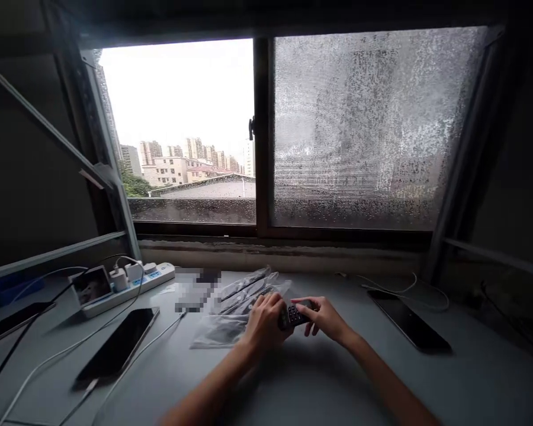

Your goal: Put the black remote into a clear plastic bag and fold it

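Both hands meet over the grey desk (293, 384) around a small dark remote control with buttons (293, 315). My left hand (266, 322) is curled round its left end. My right hand (322, 316) pinches the right end with thumb and fingers. Just behind and left of the hands lie several clear plastic bags (240, 305) with dark objects inside; what the objects are I cannot make out.
A white power strip (128, 284) with chargers sits at the left, its cables running to a dark tablet (119, 343) and a phone (13, 319). Another phone (408, 322) lies at the right with a white cable. A wet window (373, 130) faces the desk.
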Action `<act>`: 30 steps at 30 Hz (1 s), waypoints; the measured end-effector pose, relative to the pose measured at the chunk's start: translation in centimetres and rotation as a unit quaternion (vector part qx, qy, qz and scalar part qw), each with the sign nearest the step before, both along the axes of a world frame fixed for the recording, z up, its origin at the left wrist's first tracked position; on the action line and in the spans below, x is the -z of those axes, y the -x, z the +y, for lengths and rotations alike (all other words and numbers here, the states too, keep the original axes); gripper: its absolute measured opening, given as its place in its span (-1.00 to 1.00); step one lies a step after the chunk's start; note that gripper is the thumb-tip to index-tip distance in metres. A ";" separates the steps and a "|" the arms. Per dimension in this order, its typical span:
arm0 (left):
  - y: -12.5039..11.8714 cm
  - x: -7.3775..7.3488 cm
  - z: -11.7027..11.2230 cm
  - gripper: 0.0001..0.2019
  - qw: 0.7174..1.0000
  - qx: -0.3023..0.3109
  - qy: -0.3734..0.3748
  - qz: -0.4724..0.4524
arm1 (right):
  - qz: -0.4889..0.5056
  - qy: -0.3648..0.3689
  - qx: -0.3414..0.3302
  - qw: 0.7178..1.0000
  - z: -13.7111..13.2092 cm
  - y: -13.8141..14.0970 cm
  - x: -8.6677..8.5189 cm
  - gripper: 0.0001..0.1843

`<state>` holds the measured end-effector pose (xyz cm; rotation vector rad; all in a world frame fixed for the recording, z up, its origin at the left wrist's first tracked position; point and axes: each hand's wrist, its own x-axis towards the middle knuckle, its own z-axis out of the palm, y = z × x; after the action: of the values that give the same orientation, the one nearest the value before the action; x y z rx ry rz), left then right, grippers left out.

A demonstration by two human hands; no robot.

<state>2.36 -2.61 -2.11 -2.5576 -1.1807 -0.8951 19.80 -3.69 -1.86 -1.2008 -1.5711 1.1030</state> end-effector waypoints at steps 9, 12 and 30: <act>-0.8 0.4 -1.0 -0.71 0.999 0.005 0.001 -0.041 | 0.074 0.094 -0.123 0.985 -0.4 0.7 0.8 -0.25; -0.7 0.4 -0.6 -0.64 0.999 0.009 0.005 -0.049 | 0.100 0.098 -0.075 0.987 -0.3 0.7 0.6 -0.33; 2.0 -0.3 1.6 -0.56 0.998 -0.016 0.025 -0.060 | 0.405 0.166 0.019 0.899 0.2 -3.1 -1.4 -0.60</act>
<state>0.33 -0.99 -1.82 -2.5480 -1.2878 -1.0367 22.87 -3.53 -0.50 -0.7895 -0.7301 1.6149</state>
